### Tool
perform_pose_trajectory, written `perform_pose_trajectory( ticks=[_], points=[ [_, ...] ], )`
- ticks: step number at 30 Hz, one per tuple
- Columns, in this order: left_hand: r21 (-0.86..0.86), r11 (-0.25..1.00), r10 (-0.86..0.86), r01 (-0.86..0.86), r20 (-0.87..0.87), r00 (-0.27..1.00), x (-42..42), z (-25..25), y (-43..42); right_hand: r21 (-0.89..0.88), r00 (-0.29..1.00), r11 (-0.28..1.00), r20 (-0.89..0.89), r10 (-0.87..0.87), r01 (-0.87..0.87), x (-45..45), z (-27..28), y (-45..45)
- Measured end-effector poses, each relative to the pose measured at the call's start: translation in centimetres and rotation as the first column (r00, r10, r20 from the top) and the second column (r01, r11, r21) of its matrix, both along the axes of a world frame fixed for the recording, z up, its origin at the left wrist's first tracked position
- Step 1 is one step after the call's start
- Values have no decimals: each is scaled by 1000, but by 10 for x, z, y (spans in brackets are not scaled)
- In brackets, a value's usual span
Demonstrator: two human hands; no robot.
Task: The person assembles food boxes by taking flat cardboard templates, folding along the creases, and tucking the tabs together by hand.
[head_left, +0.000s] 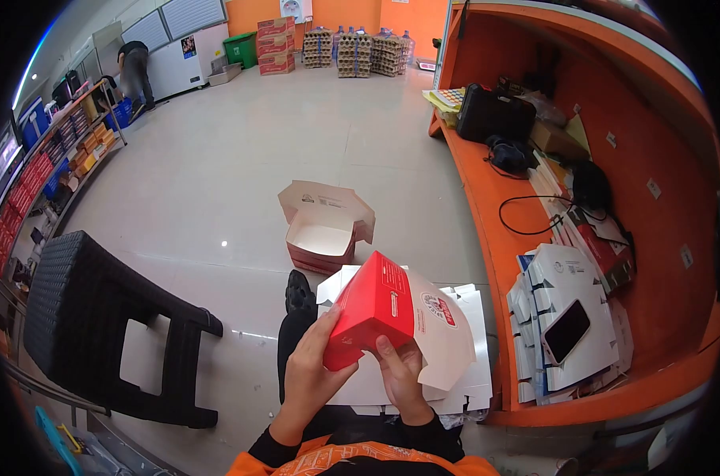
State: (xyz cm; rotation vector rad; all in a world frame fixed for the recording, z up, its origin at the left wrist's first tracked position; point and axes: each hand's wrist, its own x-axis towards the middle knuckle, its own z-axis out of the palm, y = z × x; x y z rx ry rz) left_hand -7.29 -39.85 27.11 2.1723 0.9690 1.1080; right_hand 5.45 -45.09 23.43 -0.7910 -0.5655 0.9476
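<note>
A red folded box (pixel 372 305) with a cream printed lid flap (pixel 443 325) opened to the right is held above the lap. My left hand (pixel 308 377) grips its left side, thumb underneath and fingers along the edge. My right hand (pixel 400 377) holds the lower edge near the flap, its thumb against the red side. Beneath them lies a pile of flat white box sheets (pixel 475 357). On the floor just ahead, a stack of formed boxes (pixel 320 258) stands with its top one open and its lid raised.
A black stool (pixel 130 333) is at the left. An orange shelf (pixel 495 317) on the right bears flat sheets, a phone (pixel 566 331) and a black case (pixel 495 113). Shelving lines the far left. A person (pixel 135 75) bends near a freezer (pixel 189 59); egg trays (pixel 354 55) stand at the back.
</note>
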Motion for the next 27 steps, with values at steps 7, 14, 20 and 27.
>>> perform_pose_trajectory(
  ticks=[7,14,20,27],
  points=[
    [-90,995,-43,49,74,996,1,-10,12,20,962,996,-256,89,-87,-7,10,12],
    [-121,991,-47,63,133,990,-2,-11,28,-31,996,998,65,58,-56,-9,10,25],
    [-358,932,32,63,254,967,-11,-57,72,216,388,958,880,-274,188,2,-18,50],
    [-681,680,234,272,553,800,-12,-86,213,-46,501,929,851,-157,368,63,-34,143]
  ],
)
